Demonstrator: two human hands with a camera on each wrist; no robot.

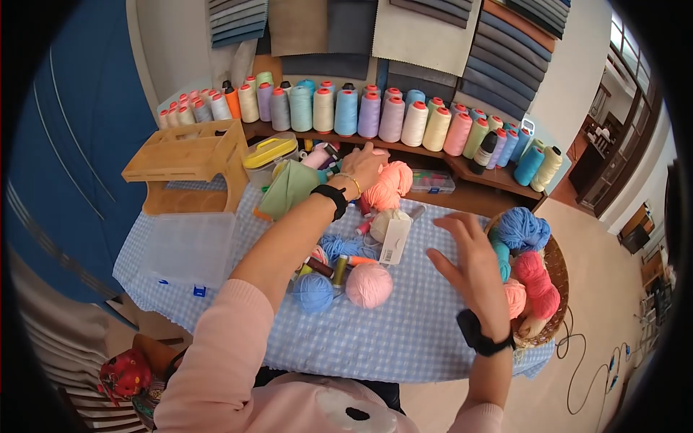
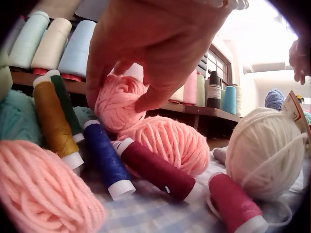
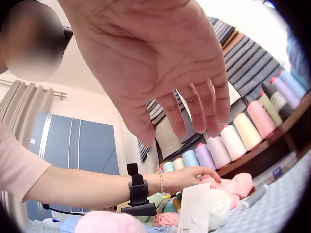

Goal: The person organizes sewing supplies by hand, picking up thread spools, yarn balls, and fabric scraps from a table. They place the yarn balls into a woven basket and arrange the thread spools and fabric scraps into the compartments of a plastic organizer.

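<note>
My left hand (image 1: 361, 172) reaches to the back of the cluttered table. Its fingers and thumb pinch one end of a coral-pink yarn skein (image 2: 121, 103), whose fuller end (image 2: 167, 148) lies behind a maroon thread spool (image 2: 158, 170). A blue spool (image 2: 108, 158), a pink spool (image 2: 236, 206) and a white yarn ball (image 2: 266, 153) lie close by. Over the right part of the table hangs my right hand (image 1: 473, 267), fingers extended and apart, holding nothing. It is nearest to a wicker basket (image 1: 559, 289) of yarn. The right palm (image 3: 160, 63) fills the top of the right wrist view.
Thread cones (image 1: 346, 113) line a raised shelf along the back. At the left stand a wooden rack (image 1: 184, 155) and a clear plastic case (image 1: 189, 249). Blue (image 1: 313, 293) and pink (image 1: 369, 286) yarn balls lie mid-table, near a white card (image 1: 395, 242).
</note>
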